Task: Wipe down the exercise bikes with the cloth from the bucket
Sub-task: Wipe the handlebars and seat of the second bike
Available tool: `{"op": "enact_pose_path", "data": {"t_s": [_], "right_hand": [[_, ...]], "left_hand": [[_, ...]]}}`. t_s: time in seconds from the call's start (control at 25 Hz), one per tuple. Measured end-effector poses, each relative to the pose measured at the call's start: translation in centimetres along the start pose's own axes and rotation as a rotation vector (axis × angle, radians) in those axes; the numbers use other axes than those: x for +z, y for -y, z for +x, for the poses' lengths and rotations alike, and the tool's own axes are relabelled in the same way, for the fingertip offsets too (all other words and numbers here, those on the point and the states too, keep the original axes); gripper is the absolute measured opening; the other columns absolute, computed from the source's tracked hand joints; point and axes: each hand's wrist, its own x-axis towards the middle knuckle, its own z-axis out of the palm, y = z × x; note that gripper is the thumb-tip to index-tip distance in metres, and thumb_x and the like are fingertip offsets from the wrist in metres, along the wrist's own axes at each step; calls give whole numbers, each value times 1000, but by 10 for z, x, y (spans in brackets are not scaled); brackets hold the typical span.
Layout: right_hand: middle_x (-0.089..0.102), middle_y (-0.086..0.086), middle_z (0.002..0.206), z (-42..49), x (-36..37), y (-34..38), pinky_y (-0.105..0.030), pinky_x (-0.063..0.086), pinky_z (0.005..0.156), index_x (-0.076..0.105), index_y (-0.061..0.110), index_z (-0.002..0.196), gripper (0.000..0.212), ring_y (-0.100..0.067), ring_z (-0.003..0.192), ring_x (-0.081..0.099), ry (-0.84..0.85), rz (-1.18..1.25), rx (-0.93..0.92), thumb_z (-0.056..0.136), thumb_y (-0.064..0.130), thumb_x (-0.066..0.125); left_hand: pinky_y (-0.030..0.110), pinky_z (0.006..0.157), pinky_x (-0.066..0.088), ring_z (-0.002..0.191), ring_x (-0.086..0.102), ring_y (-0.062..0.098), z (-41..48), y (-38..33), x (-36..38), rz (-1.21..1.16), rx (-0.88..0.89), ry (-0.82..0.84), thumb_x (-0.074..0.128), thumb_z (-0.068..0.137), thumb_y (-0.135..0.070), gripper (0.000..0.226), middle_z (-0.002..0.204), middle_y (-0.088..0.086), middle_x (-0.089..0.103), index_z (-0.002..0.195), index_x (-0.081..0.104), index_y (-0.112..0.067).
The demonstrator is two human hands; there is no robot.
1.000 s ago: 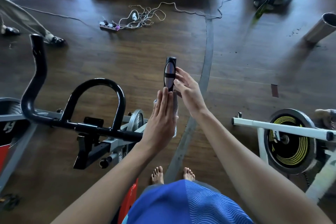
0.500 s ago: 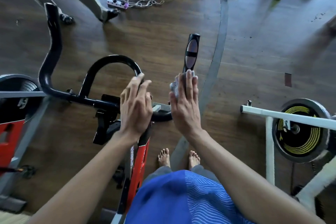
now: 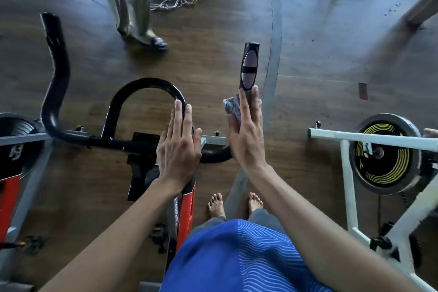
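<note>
Mid-frame, the right hand (image 3: 247, 140) pressed the grey cloth (image 3: 231, 107) against the bike's upright handlebar grip (image 3: 248, 66), fingers (image 3: 255, 102) straight. The left hand (image 3: 179, 147), fingers straight and empty, hovered over the looped bar (image 3: 147, 83). Pinned by pressure alone, the cloth could slip to the floor (image 3: 213, 54).

A crumpled grey cloth (image 3: 233, 107) is being pressed by the right hand (image 3: 248, 136) against the upright black handlebar grip (image 3: 248, 66) of a red-and-black exercise bike (image 3: 187, 206); a white-framed bike (image 3: 345, 173) is standing nearby, to its right.
</note>
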Motion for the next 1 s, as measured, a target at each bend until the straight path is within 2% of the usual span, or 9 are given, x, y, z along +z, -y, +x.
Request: {"op": "enact_pose_path", "data": {"t_s": [0.12,0.2,0.28,0.36,0.48,0.6,0.72,0.88,1.0], "right_hand": [[-1,4,168,-6,0,0,-33,13,121,18,25,158,58,-22,155,1,-22,46,-9,107,21,45],[2,5,168,-6,-4,0,-32,17,121,21,23,158,56,-17,154,3,-19,67,-8,107,21,44],[8,3,167,-2,-14,0,-19,16,119,27,19,157,54,-6,151,7,-15,89,-11,106,19,46],[15,1,166,2,-30,0,-5,14,113,33,16,154,51,8,145,10,-15,126,-12,105,16,47],[23,1,164,14,-60,-4,-1,15,111,40,15,152,49,7,145,17,-35,179,-5,104,13,50],[28,0,162,41,-91,-16,-9,18,116,43,15,150,47,-2,148,22,-89,196,-1,103,13,52],[31,1,161,82,-124,-34,-14,20,118,46,17,148,46,-3,148,26,-139,190,2,103,14,52],[38,-1,157,156,-171,-57,-8,19,115,51,15,144,44,-4,145,32,-192,207,-21,101,12,55],[40,-1,155,214,-205,-70,-4,18,112,52,13,143,43,-4,143,34,-151,216,-42,100,11,56]], "left_hand": [[40,108,39,150,24,23,-1,-1,0,6,1,4,32,103,-38,60,165,10,14,155,26,-10],[44,115,30,152,17,22,0,-1,-3,10,1,33,31,102,-41,61,165,9,12,156,24,-12],[48,123,14,153,11,23,4,-5,-8,-15,16,56,33,101,-42,62,165,10,15,155,26,-14],[50,124,7,152,15,26,16,-17,-16,-64,66,49,40,100,-37,58,162,10,25,153,31,-14],[52,119,24,145,32,26,48,-49,-26,-157,179,15,47,98,-29,52,153,10,41,148,40,-13],[46,112,37,134,45,24,92,-90,-32,-224,277,-29,50,97,-25,46,142,8,53,141,49,-12],[38,109,39,126,49,21,142,-133,-34,-247,318,-54,53,97,-26,41,135,2,56,136,54,-16],[38,105,40,123,51,22,216,-193,-31,-167,349,-24,53,97,-31,35,133,-2,58,130,59,-21],[39,98,45,118,55,25,266,-236,-25,-128,307,48,53,98,-32,31,129,-1,61,125,62,-21]]}}
